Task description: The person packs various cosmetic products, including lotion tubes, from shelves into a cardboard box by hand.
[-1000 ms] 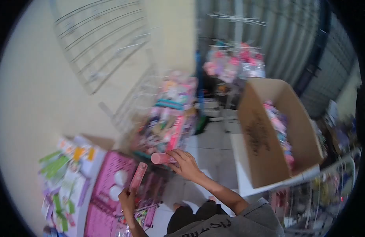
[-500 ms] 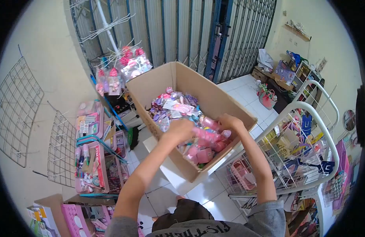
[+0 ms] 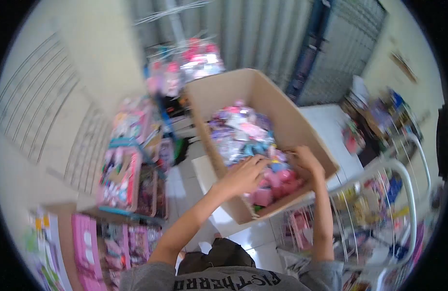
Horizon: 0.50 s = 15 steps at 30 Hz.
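A large cardboard box (image 3: pixel 296 128) stands before me, holding many small packaged goods. My left hand (image 3: pixel 246 173) reaches over its near left side, fingers stretched out above the pile, with nothing visible in its grasp. At the right inner wall, my right hand (image 3: pixel 305 161) is low among the goods; its fingertips are blurred and partly hidden. Pink items (image 3: pixel 281 183) lie between and below the hands in the near end of the box. Farther back in the pile are clear-wrapped packets (image 3: pixel 248 128) in purple, white and pink.
Left of the box are pink trays (image 3: pixel 136 182) of small goods and wire grids (image 3: pixel 37 97) on the wall. A rack (image 3: pixel 178 53) with hanging packets stands behind. A white wire cart (image 3: pixel 403 179) is close on the right, and a metal folding gate (image 3: pixel 263 39) at the back.
My view has swung left, so the scene sits farther right. The pink bottles that were at my hands now lie lower in the box, and my left hand's fingers have spread.
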{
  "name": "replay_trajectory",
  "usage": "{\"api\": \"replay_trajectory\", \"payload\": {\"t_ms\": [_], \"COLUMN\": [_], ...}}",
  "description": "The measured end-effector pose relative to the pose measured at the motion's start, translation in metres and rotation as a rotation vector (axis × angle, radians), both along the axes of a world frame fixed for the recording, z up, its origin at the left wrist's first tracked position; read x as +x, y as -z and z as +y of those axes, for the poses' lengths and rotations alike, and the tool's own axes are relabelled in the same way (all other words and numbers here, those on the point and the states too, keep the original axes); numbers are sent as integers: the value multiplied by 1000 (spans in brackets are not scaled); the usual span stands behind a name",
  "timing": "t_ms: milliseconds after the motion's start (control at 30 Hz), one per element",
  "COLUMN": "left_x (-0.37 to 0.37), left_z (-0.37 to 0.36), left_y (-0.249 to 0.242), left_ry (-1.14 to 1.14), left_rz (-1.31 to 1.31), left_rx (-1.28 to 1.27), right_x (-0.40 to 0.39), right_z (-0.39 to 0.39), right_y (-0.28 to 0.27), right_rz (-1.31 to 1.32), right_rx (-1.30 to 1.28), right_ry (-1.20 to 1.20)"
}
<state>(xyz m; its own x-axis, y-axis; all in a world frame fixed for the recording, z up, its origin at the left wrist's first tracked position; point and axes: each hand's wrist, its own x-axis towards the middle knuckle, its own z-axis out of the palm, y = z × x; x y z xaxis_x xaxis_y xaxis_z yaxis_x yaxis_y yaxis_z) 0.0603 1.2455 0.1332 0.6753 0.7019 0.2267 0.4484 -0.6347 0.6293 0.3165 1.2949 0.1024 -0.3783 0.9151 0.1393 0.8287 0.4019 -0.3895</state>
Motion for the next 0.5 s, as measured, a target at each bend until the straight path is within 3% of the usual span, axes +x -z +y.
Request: {"api": "replay_trajectory", "payload": {"t_ms": [33, 67, 100, 133, 200, 333, 400, 500], "left_x": [-31, -64, -97, -134, -205, -315, -352, -391], "left_z": [-15, -36, -59, -75, -116, -220, -279, -353], "left_y": [-9, -18, -19, -10, 16, 84, 127, 143], "left_ry": [-107, -193, -286, -465, -866, -1632, -1910, -2229], "left_rz": [-8, -209, -391, -379, -480, -300, -26, 29], "left_rx": [-4, 77, 180, 276, 198, 220, 401, 282], "right_x": [-27, -51, -72, -83, -150, -292, -369, -485], "right_z": [-26, -49, -66, -82, -128, -156, -164, -199], "right_y": [-39, -66, -71, -66, -85, -67, -30, -1], "right_rz": [89, 241, 391, 449, 564, 465, 465, 471], "right_rx": [27, 193, 237, 293, 139, -309, -380, -443], "right_ry": [77, -7, -6, -91, -311, -1049, -1209, -1317]}}
